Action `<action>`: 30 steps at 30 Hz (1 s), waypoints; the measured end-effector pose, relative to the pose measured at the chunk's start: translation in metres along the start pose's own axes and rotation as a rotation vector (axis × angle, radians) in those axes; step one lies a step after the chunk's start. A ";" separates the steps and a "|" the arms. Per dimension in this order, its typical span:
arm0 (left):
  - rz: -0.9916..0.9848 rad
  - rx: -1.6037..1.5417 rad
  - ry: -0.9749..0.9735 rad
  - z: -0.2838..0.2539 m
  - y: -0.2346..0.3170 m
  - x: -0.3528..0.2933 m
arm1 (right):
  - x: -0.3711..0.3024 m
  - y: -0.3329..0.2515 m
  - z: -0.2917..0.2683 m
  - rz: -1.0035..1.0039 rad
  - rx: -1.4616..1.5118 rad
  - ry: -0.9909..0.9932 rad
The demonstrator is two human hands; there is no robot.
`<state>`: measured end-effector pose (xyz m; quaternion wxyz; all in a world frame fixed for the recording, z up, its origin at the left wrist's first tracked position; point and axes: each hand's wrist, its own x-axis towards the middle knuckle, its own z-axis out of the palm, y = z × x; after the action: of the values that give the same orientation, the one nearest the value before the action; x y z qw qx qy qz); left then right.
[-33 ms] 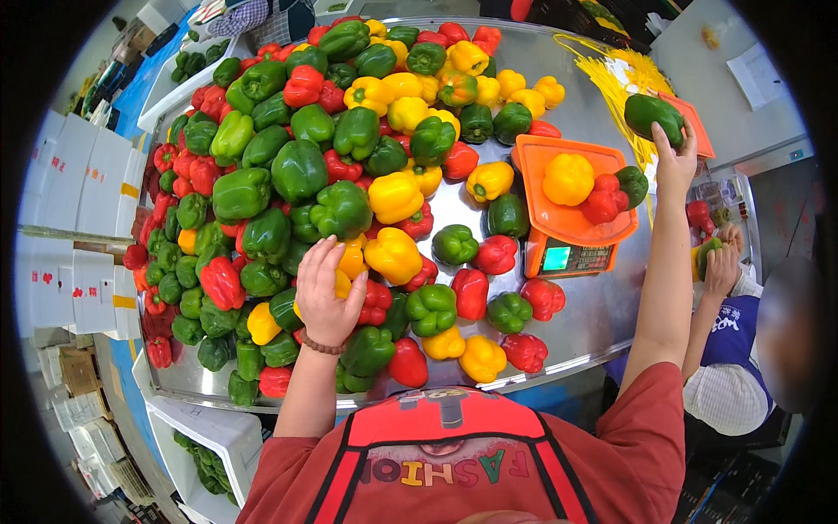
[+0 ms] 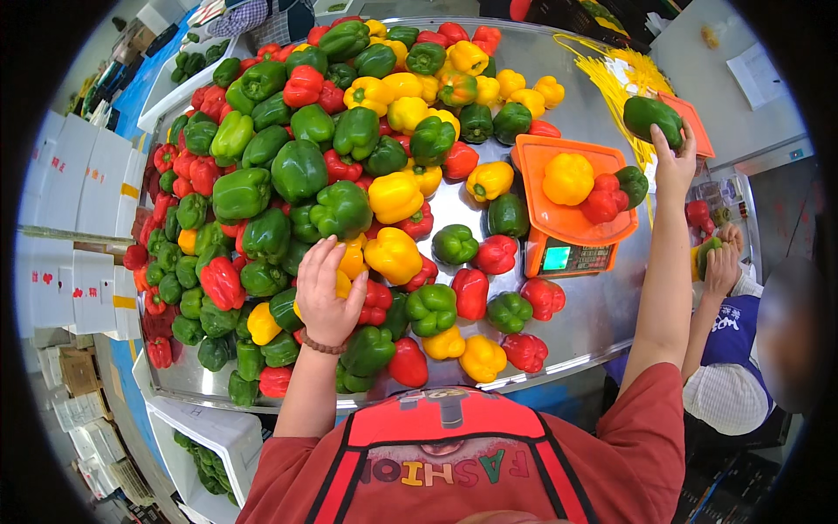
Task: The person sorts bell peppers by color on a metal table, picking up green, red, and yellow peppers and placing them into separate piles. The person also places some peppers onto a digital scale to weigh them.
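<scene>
Raised beyond the orange scale's right side, my right hand point(image 2: 675, 164) grips a green bell pepper point(image 2: 648, 120). On the orange scale tray point(image 2: 543, 223) sit a yellow bell pepper point(image 2: 569, 179), a red one point(image 2: 603, 199) and a smaller-looking green one point(image 2: 632, 186). My left hand point(image 2: 326, 299) lies over the near part of the pepper heap, fingers extended and thumb apart. Part of a yellow pepper point(image 2: 343, 284) shows between its thumb and fingers. Red, green and yellow peppers, such as a large green one point(image 2: 299, 170), are piled left of the scale.
The peppers lie on a metal table point(image 2: 602, 301). Yellow ties point(image 2: 602, 83) are bunched at the far right. A co-worker's hands point(image 2: 723, 262) hold a pepper on the right. White boxes point(image 2: 74, 188) stack at left; a white crate point(image 2: 231, 437) stands below the table's near-left edge.
</scene>
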<state>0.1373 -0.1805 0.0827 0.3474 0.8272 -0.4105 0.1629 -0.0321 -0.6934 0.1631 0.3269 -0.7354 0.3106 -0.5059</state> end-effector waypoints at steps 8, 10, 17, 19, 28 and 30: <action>0.009 0.044 -0.019 0.002 0.002 0.001 | -0.017 0.016 -0.009 0.060 0.088 -0.002; 0.013 0.043 -0.016 0.002 0.002 0.002 | -0.019 0.014 -0.011 0.070 0.115 0.016; 0.002 0.054 -0.004 0.003 0.003 0.001 | -0.092 -0.015 -0.062 0.009 0.080 0.276; 0.004 0.075 -0.006 -0.001 0.004 0.001 | -0.135 -0.004 -0.088 0.174 0.049 0.334; -0.001 0.126 -0.042 0.003 0.006 0.003 | -0.305 0.082 -0.146 0.529 -0.548 -0.123; 0.008 0.152 -0.040 0.003 0.006 0.002 | -0.285 0.066 -0.137 0.402 -0.683 -0.167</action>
<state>0.1335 -0.1862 0.0838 0.2747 0.8525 -0.4073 0.1785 -0.2548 -0.5309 -0.0059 0.1802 -0.7649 0.5709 -0.2379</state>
